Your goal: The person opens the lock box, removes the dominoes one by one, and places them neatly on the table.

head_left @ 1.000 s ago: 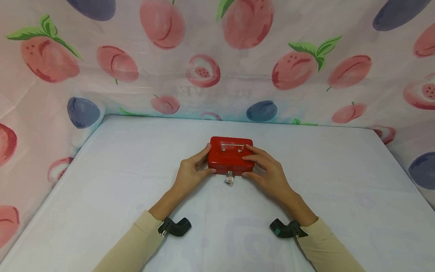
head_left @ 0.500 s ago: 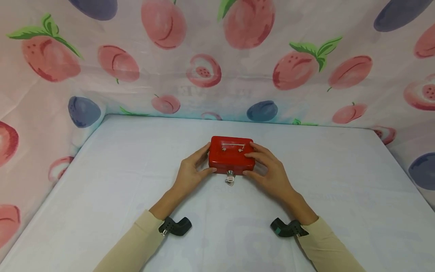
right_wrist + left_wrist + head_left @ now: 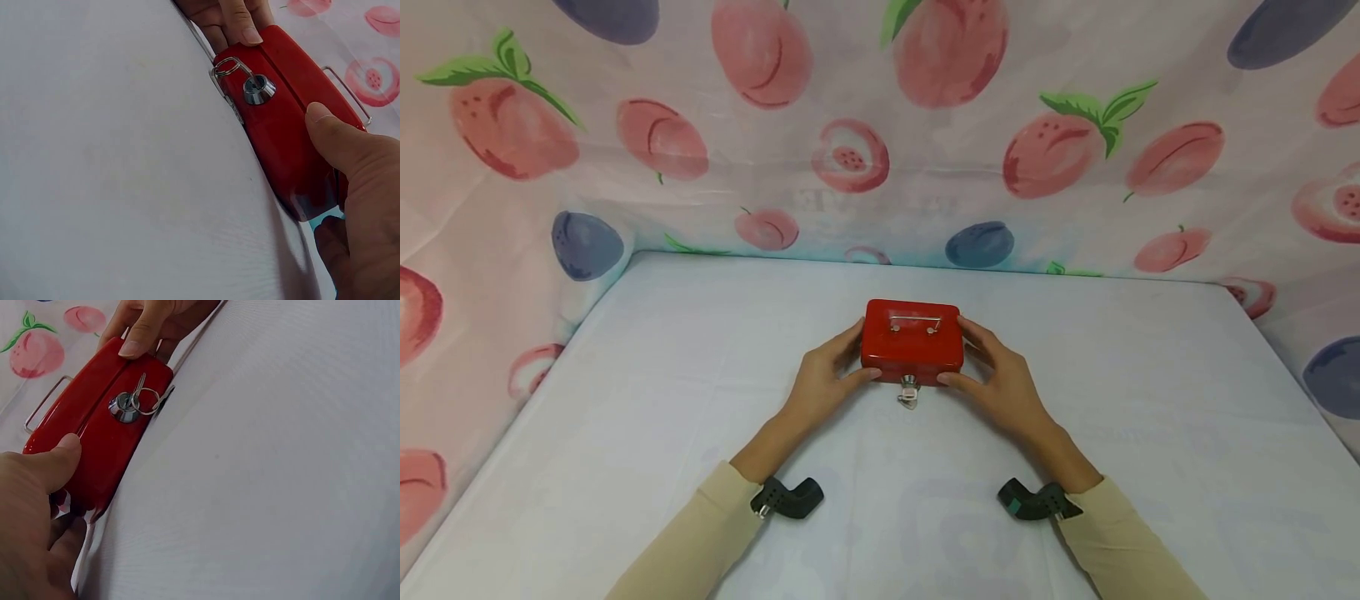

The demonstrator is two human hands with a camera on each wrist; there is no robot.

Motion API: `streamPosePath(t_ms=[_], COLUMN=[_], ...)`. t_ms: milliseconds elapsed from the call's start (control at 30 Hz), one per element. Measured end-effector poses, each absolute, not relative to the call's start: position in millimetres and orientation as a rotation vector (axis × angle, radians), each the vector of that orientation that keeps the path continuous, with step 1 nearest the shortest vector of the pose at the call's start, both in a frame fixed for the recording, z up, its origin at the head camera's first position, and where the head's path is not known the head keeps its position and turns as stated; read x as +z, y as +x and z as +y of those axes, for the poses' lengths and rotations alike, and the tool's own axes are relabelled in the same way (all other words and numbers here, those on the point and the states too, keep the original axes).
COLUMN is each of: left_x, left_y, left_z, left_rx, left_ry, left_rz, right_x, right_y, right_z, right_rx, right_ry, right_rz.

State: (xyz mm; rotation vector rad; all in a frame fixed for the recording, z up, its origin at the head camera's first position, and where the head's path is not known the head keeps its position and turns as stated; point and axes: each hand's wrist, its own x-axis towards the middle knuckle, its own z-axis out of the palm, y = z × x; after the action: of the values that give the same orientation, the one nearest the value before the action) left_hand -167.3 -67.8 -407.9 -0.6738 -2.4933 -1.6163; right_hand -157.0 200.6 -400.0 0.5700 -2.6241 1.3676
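Observation:
A small red cash box (image 3: 912, 346) sits on the white-covered table, its lid down. On top is a thin wire handle (image 3: 915, 318). The round front lock (image 3: 258, 90) has a key in it, and a ring with another key (image 3: 147, 400) hangs from that. My left hand (image 3: 822, 379) grips the box's left end, thumb on the front face and fingers along the side. At the opposite end my right hand (image 3: 1000, 385) holds it likewise, thumb at the front right corner. Most fingers behind the ends are hidden in the wrist views.
White cloth (image 3: 700, 358) covers the table. A fruit-patterned curtain (image 3: 925, 167) rises along the back and both sides. Each wrist carries a black camera mount, one on the left (image 3: 787, 500) and one on the right (image 3: 1037, 502).
My right hand's fingers have slid off the lid to the box's right side. My left hand keeps its hold, and the box has barely moved.

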Motion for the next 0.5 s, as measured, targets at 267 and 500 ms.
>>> streamPosePath(t_ms=[267,500], left_x=[-409,-409], left_y=[-167,-168], left_z=[-69,-69], left_rx=[-1.630,-1.639], left_ry=[-0.695,-0.689], left_rz=[-2.465,-2.476], right_x=[-386,-364], right_y=[-150,-139], right_z=[194,185], right_rx=[1.443,1.437], right_ry=[0.568,0.518], right_rz=[-2.663,-2.677])
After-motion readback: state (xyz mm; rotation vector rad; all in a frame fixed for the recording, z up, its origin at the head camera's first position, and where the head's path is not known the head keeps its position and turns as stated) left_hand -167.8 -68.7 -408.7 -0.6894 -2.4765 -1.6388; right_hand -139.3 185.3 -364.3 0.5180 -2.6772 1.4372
